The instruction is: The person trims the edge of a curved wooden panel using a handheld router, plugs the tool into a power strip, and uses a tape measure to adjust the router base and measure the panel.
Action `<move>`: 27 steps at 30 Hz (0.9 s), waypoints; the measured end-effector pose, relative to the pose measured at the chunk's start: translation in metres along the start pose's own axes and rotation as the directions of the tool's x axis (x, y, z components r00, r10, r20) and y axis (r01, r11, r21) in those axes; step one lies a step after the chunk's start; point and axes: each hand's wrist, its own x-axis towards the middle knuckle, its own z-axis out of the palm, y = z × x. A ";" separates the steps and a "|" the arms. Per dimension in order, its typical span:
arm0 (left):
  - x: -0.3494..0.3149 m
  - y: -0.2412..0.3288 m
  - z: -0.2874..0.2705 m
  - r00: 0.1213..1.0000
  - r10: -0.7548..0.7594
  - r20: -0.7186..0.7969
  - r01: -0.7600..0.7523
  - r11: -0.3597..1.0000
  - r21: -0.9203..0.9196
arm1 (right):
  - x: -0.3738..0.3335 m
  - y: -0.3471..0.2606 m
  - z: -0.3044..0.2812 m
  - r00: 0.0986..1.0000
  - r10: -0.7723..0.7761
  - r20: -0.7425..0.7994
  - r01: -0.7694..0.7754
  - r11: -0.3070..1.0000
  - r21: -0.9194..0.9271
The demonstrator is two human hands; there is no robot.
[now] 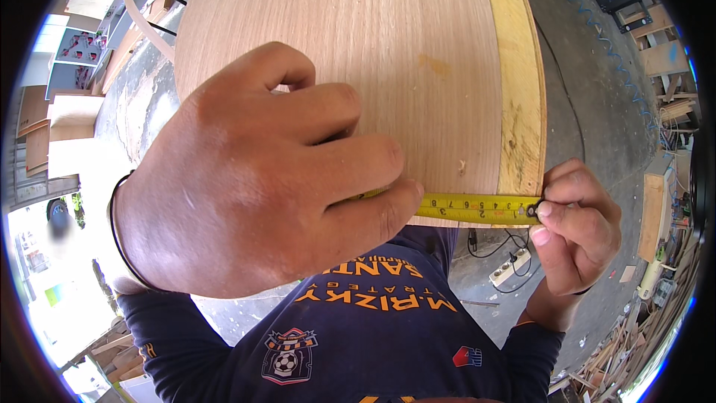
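Observation:
A wooden panel (418,104) with pale grain and a yellowish strip (514,89) along its right side lies in front of me. Across its near edge runs the yellow blade of a tape measure (477,209). My left hand (268,172) is curled over the blade's left part, its fingers bent above the panel; the tape's case is hidden, if it is under the palm. At the panel's near right corner, the thumb and fingers of my right hand (582,227) pinch the hooked end of the blade.
A white power strip (512,267) with dark cables lies on the grey floor below the panel. Blue coiled hose (597,26) runs along the floor at the right. Wood offcuts (619,351) are heaped at the far right, and boards (74,127) stand at the left.

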 end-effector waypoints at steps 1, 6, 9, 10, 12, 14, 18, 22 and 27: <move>0.001 0.000 0.000 1.000 0.002 0.000 -0.002 1.000 0.002 | 0.000 0.000 0.000 1.000 -0.001 0.000 0.001 1.000 -0.002; 0.000 -0.001 0.001 1.000 0.014 -0.014 -0.014 1.000 0.004 | 0.001 0.001 0.000 1.000 -0.010 -0.001 0.010 1.000 0.008; 0.001 -0.002 0.002 0.999 0.026 -0.031 -0.026 1.000 -0.001 | 0.000 0.002 0.000 1.000 -0.026 -0.014 0.026 1.000 0.001; 0.001 -0.002 0.001 0.999 0.030 -0.024 -0.030 1.000 0.002 | 0.000 0.002 0.001 0.999 -0.034 -0.020 0.034 0.999 -0.001; 0.001 0.000 -0.001 0.999 0.031 -0.017 -0.032 0.999 -0.004 | -0.001 0.000 0.002 0.998 -0.049 -0.025 0.049 0.999 -0.011; -0.001 0.004 -0.001 1.000 0.024 -0.013 -0.025 1.000 -0.015 | -0.004 0.000 0.003 0.998 -0.058 -0.034 0.057 0.998 -0.030; -0.002 0.007 -0.001 1.000 0.022 -0.007 -0.022 1.000 -0.008 | -0.007 -0.004 0.004 0.996 -0.077 -0.047 0.073 0.994 -0.087; -0.002 0.008 -0.001 0.999 0.032 0.001 -0.032 0.999 -0.023 | -0.010 -0.005 0.005 0.995 -0.081 -0.054 0.074 0.991 -0.112; -0.003 0.010 -0.001 0.999 0.031 0.012 -0.031 0.999 -0.029 | -0.013 -0.006 0.005 0.994 -0.093 -0.048 0.087 0.989 -0.120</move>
